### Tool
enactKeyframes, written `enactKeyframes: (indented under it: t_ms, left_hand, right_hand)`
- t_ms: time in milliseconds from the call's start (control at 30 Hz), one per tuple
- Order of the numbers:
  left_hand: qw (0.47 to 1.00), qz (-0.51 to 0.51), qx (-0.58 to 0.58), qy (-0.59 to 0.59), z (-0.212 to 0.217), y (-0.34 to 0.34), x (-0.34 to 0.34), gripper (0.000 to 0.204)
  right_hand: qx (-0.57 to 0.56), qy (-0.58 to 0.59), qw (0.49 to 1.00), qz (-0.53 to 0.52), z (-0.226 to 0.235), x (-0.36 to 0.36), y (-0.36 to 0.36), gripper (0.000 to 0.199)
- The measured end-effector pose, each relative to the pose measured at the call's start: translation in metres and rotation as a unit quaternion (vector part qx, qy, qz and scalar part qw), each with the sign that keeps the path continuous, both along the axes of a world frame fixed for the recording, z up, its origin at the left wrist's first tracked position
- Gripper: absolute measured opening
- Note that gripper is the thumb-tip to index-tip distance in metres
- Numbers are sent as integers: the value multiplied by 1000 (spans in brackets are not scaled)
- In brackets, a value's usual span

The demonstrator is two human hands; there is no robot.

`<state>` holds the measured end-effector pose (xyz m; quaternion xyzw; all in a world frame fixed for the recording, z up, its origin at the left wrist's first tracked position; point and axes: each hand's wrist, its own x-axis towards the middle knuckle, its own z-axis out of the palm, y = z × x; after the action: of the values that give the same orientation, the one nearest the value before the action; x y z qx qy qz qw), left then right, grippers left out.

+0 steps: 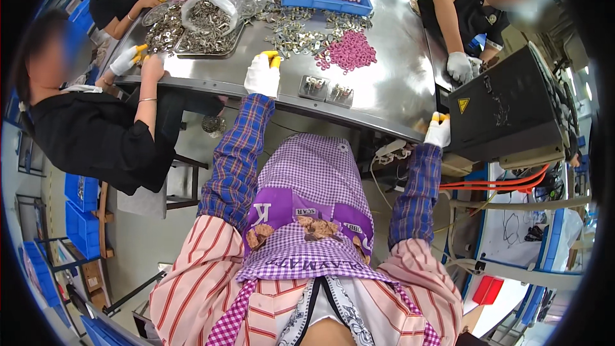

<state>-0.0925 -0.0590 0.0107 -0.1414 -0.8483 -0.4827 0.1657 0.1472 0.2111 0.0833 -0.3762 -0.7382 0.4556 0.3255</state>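
Observation:
My left hand (262,75), in a white glove with yellow fingertips, is over the near edge of the steel table (397,51). Its fingers are drawn together beside a spread of small metal parts (291,37); what they hold, if anything, is hidden. My right hand (438,131), gloved alike, is at the table's right front corner, beside a black metal box (506,102). Its fingers look curled, and I cannot make out anything in them. Between my hands, two small metal fixtures (314,87) sit near the table edge. Behind them lies a heap of pink rings (351,51).
A blue tray (366,6) with rows of pink-and-white pieces stands at the back. At the left, a metal tray (205,52) and a plastic bag (243,1) hold metal parts. Co-workers sit at left and right. Orange hoses (493,183) run below the black box.

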Motion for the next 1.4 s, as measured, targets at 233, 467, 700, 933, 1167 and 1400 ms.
enactKeyframes:
  t_ms: [233, 467, 700, 933, 1167, 1400]
  left_hand:
    - [999, -28, -29, -12, -1, -3, 2, 24]
    - [998, -40, 21, -45, 2, -7, 10, 23]
    - [963, -167, 110, -182, 48, 15, 37, 19]
    - [964, -224, -134, -42, 89, 58, 86, 16]
    - [901, -193, -329, 206, 75, 69, 80, 20]
    - [907, -231, -281, 210, 71, 59, 81, 24]
  right_hand:
    - [193, -77, 972, 113, -17, -32, -46, 21]
    - [213, -36, 934, 286, -25, -66, -52, 21]
    - [6, -116, 940, 322, -24, -71, -48, 24]
    - [60, -180, 936, 297, -24, -77, -48, 28]
    - [214, -95, 927, 294, -24, -66, -59, 33]
    - [339, -39, 905, 254, -32, -43, -74, 39]
